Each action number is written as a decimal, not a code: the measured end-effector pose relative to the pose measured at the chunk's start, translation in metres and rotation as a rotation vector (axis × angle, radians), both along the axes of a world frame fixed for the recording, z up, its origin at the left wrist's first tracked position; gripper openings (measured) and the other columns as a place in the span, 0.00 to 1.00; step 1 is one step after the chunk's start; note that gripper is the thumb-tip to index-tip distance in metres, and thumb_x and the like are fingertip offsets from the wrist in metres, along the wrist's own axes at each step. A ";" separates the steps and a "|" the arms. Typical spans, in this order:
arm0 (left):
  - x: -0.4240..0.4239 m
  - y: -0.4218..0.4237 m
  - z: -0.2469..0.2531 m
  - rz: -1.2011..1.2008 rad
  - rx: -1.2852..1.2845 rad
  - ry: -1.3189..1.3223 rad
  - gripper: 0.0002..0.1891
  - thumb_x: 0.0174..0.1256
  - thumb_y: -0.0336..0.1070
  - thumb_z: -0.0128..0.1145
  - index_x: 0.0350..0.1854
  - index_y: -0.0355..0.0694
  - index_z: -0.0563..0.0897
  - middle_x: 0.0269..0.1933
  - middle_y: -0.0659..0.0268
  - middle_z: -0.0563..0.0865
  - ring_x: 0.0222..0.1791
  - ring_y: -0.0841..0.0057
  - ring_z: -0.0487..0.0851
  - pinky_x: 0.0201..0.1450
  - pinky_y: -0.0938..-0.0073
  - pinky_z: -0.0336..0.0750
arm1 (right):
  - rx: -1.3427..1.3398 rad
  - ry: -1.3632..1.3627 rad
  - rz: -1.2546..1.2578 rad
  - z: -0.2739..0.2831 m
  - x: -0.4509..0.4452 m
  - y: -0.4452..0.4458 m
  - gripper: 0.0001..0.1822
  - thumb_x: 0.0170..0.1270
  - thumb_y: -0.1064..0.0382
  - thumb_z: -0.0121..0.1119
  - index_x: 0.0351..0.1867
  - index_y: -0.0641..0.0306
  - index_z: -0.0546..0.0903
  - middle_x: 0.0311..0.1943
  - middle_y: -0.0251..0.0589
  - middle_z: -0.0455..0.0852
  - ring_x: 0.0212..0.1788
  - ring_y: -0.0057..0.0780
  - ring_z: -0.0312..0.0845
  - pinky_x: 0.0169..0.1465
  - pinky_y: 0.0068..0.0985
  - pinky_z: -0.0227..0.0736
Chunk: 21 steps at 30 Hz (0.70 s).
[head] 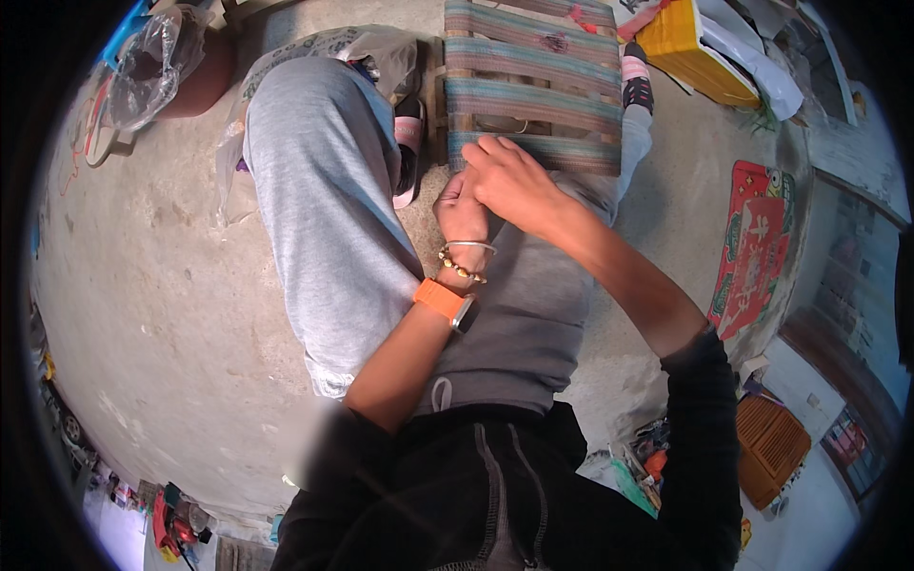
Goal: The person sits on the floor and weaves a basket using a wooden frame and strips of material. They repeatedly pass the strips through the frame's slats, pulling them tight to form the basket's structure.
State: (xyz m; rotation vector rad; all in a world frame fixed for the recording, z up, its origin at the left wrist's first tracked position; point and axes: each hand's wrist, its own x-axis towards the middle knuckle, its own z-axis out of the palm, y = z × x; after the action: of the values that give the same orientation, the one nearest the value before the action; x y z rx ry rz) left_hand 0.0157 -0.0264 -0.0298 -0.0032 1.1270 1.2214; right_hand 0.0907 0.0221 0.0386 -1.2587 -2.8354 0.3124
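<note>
A wooden seat frame point(437, 107) stands before my knees, crossed by several striped woven bands point(532, 82) in blue and brown. The nearest band point(571, 153) runs across its front end. At that end's left corner my two hands meet. My left hand point(460, 208), fingers curled, wears a bangle, a beaded bracelet and an orange-strapped watch point(446, 303) at the wrist. Over its fingertips reaches my right hand point(510, 175), fingers bent against the edge of the nearest band. Whatever lies between the fingers is hidden by the hands.
My legs in grey trousers point(328, 193) flank the work. A plastic-lined brown bucket point(207, 78) stands upper left, near a plastic bag point(385, 61). Upper right lies a yellow carton point(689, 50). A red printed mat or bag point(753, 250) lies on the concrete floor point(164, 285) at right.
</note>
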 end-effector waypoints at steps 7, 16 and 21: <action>-0.010 0.000 0.002 -0.142 -0.016 0.266 0.07 0.58 0.35 0.55 0.31 0.36 0.82 0.26 0.71 0.81 0.24 0.87 0.75 0.26 0.87 0.64 | -0.073 0.143 -0.231 -0.003 0.015 0.001 0.05 0.46 0.70 0.51 0.25 0.69 0.76 0.33 0.43 0.72 0.42 0.37 0.70 0.44 0.31 0.69; -0.006 0.008 0.020 -0.085 -0.245 0.093 0.05 0.55 0.38 0.57 0.25 0.44 0.80 0.23 0.75 0.80 0.21 0.88 0.75 0.22 0.86 0.61 | -0.091 0.207 -0.243 0.005 0.018 -0.004 0.04 0.47 0.72 0.51 0.26 0.70 0.75 0.34 0.44 0.71 0.40 0.39 0.70 0.43 0.32 0.70; -0.005 0.010 0.021 -0.127 -0.355 0.066 0.05 0.54 0.37 0.57 0.23 0.45 0.78 0.22 0.76 0.79 0.21 0.88 0.75 0.21 0.85 0.61 | -0.061 0.194 -0.234 0.013 0.020 -0.008 0.04 0.47 0.71 0.51 0.25 0.70 0.75 0.33 0.44 0.71 0.40 0.39 0.70 0.43 0.32 0.70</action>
State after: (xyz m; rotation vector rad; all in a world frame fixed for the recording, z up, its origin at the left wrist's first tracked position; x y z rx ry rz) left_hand 0.0111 -0.0168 -0.0089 -0.1588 1.3687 0.9028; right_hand 0.1105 0.0140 0.0520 -1.4647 -2.5059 0.4861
